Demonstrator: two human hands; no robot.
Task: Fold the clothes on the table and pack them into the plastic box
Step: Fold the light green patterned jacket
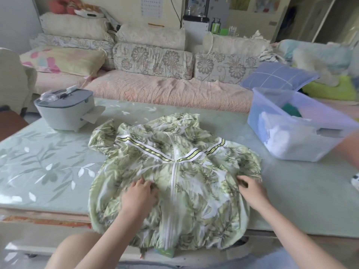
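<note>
The hem of your jacket (174,171) hangs over the near edge of the counter (48,162), and the clothes (275,133) inside the plastic box (303,150) at far right are blurred. The jacket lies zipper up in the middle, hood pointing away from you, well apart from the grey appliance (66,111) at left. Your left hand (138,195) and right hand (250,189) each pinch its cloth.

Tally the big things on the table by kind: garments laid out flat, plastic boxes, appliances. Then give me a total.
Garments laid out flat: 1, the leaf-print jacket
Plastic boxes: 1, the plastic box, with clothes already inside
Appliances: 1, the grey lidded appliance
Total: 3
</note>
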